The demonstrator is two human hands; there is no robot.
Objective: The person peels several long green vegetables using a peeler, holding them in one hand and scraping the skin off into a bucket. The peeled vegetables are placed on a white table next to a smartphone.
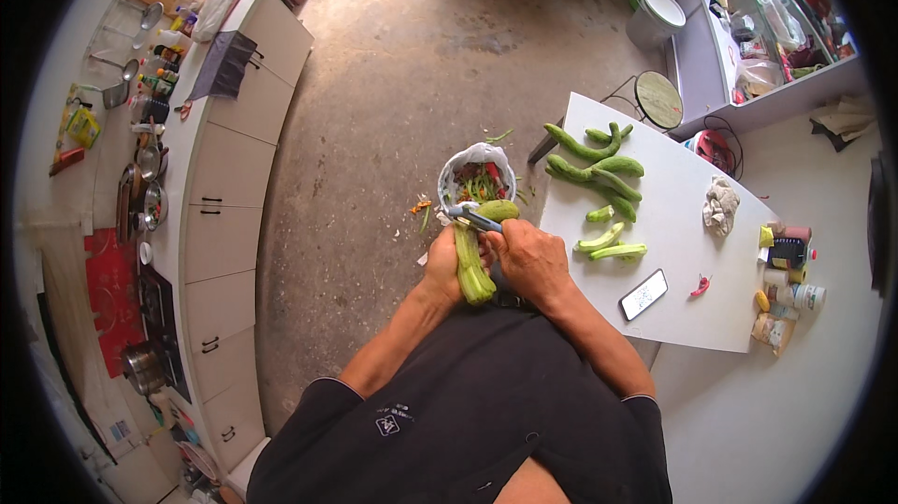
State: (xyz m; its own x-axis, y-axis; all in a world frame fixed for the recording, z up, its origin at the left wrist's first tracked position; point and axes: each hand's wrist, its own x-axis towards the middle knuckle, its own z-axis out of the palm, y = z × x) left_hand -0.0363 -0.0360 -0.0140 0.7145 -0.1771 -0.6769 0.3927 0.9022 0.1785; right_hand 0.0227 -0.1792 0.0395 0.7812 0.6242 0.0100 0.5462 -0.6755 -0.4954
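My left hand (442, 264) grips a curved green gourd (473, 262). Its near part is pale and looks peeled, while the far end still carries green skin. In my right hand (531, 260) is a peeler with a blue-grey handle (478, 219), its head over the gourd's bend. Just beyond both hands, a bin lined with a white plastic bag (445, 180) holds green peelings and red scraps. On the white table (673, 202) to the right lie several unpeeled gourds (596, 167). Nearer to me on it are pale peeled pieces (609, 244) and a short green piece (600, 214).
A phone with a lit screen (643, 295), a red chilli (700, 285) and a crumpled cloth (721, 206) lie on the table. Behind it stands a round stool (658, 100). Scraps (421, 207) dot the floor beside the bin. A kitchen counter (226, 174) runs along the left.
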